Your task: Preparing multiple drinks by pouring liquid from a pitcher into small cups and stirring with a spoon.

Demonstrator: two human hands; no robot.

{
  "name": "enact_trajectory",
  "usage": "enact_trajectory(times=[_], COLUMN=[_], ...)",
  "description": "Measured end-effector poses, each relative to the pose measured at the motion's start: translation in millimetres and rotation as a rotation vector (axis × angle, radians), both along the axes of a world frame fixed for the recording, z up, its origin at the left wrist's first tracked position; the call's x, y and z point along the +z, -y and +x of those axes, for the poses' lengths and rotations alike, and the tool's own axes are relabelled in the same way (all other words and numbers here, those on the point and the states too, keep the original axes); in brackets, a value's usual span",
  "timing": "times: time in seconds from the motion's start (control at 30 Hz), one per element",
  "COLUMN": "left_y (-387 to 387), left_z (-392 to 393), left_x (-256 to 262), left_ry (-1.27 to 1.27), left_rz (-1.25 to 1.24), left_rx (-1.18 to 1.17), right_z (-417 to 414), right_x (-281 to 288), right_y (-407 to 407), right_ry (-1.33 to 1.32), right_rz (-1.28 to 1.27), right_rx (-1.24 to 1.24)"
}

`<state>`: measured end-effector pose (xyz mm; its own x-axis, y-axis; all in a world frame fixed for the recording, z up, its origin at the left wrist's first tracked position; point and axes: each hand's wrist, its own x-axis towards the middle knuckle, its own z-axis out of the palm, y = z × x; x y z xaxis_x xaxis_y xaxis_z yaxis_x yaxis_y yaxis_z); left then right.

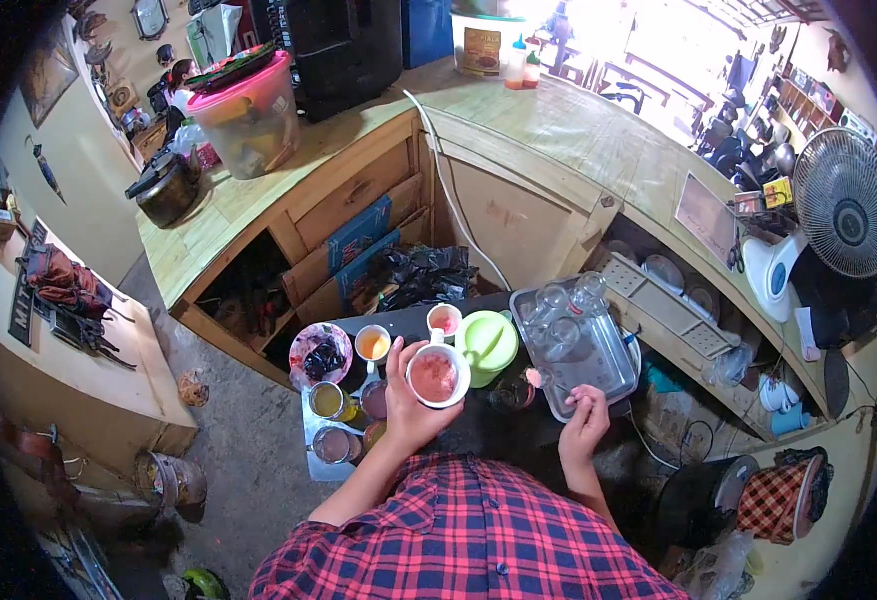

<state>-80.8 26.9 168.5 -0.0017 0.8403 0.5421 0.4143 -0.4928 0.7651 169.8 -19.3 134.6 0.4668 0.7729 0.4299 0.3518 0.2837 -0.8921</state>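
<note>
My left hand point(410, 412) is closed around a white mug point(437, 379) that holds a coarse reddish-pink substance. In my right hand point(587, 416) I grip a spoon point(536, 377) by its handle, with a pale pink heap in its bowl. Under the spoon's bowl is a glass point(512, 394), its contents too dark to tell. A light-green lidded pitcher point(486, 349) stands between the mug and the tray. Behind them is a smaller cup point(444, 321) with pink contents. Left of my left hand, a white cup point(373, 343) holds something orange.
Several glass mugs of coloured drinks point(329, 400) stand on a light tray point(320, 469) at left, near a stained plate point(322, 354) with black plastic. Upturned glasses point(562, 334) rest on a metal tray point(603, 379) at right. A wooden counter point(363, 127) curves around the front.
</note>
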Motion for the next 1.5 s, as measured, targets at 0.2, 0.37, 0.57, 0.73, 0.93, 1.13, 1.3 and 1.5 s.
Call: enact_trajectory(times=[0.2,0.37,0.57,0.73,0.93,1.13,1.3,1.5], left_y=[1,3,-12,-54,-116,-136,-145,-130], left_z=[1,-2,-17,-40,-56,-39,-37,-26], left_x=[-1,1,3,-13,-72,-105,-130,-125], left_ry=[0.071,0.033,-0.170,-0.173,-0.381,-0.573,-0.730,-0.971], left_rz=[0.014,-0.026,-0.124,-0.258,-0.128,-0.412,-0.532,-0.690], left_rx=[-0.018,-0.004,0.164,0.224,0.163,0.141,0.184,0.157], right_z=[-6,-8,-1,-7,-2,8,10,15], right_x=[-3,-5,-35,-29,-34,-41,-40,-44], right_y=[6,14,26,27,26,34,36,37], right_ry=[0.413,0.468,0.512,0.351,-0.011,-0.177,-0.264,-0.300], right_rz=[0.007,0.118,0.143,0.040,0.031,0.033,0.058,0.021], right_rx=[0.089,0.127,0.248,0.152,0.048,0.023,-0.008,0.006])
